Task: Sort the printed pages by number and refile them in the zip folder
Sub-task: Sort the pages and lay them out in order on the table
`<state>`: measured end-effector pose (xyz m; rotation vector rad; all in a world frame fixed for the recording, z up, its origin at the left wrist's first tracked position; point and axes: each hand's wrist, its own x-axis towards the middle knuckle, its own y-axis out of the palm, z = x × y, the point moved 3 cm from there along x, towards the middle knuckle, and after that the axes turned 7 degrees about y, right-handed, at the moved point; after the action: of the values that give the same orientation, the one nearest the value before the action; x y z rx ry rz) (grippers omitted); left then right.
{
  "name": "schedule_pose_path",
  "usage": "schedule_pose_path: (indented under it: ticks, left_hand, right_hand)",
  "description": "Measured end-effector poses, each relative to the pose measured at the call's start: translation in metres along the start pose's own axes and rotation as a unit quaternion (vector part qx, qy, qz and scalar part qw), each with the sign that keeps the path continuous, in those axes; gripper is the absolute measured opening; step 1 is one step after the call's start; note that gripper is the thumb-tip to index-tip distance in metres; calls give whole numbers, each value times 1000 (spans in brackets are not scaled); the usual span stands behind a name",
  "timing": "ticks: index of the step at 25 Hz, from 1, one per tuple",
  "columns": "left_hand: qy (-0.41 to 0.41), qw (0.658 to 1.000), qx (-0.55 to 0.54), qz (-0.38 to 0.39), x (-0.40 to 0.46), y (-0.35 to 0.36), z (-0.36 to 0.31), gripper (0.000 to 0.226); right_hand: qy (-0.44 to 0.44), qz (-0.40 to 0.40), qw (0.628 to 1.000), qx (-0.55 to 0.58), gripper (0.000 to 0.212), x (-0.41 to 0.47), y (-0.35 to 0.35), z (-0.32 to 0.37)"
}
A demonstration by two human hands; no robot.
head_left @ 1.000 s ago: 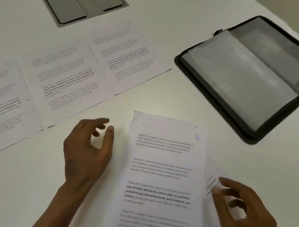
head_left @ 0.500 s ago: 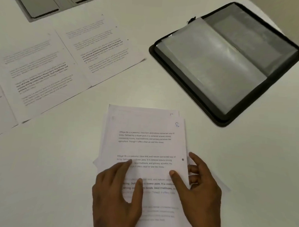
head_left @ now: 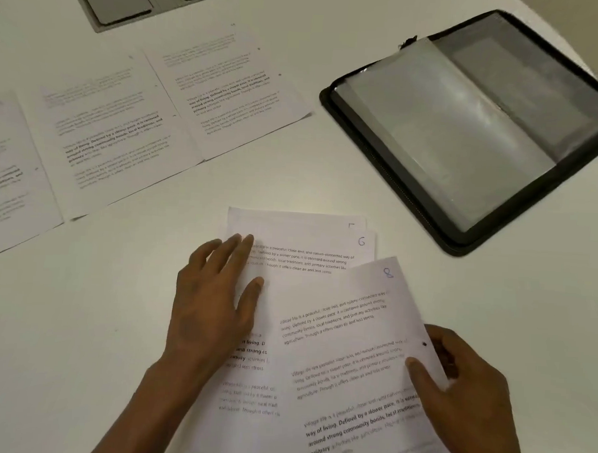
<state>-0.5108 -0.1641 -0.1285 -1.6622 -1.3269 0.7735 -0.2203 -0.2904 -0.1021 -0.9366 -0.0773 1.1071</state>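
A small stack of printed pages (head_left: 300, 240) lies near me on the white table; the top one left in the stack is numbered 6. My left hand (head_left: 216, 291) rests flat on the stack's left side, fingers spread. My right hand (head_left: 461, 394) pinches the right edge of the page numbered 8 (head_left: 354, 348), which is lifted and slanted off the stack to the right. The black zip folder (head_left: 389, 168) lies open at the far right with clear sleeves inside. Three more printed pages (head_left: 130, 126) lie side by side at the far left.
A grey recessed cable hatch (head_left: 136, 0) sits in the table at the top left. The table's curved edge runs along the top right behind the folder. Bare white tabletop (head_left: 81, 319) extends left of my left arm.
Both hands were pressing on the stack with page 8 on top. Now my right hand has pulled page 8 off to the right, uncovering page 6, and my left hand slid up-left on the stack.
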Motion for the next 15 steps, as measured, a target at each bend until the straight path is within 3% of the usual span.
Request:
schedule_pose_path:
  ticks: [4,7,10,15]
  left_hand:
    - [37,999,21,22,-6,7,-2,68]
    - [36,999,-20,18,-15,9,-11,82]
    - [51,998,10,33,-14,9,-10,98]
    - [46,995,47,79,-12,7,-5,101]
  right_hand:
    - [-86,-124,983,-105,60,3,3,11]
    - [-204,-55,969,-130,69,9,34,36]
    - [-286,37,936,-204,72,18,72,49]
    - [-315,38,920,-230,67,25,83,42]
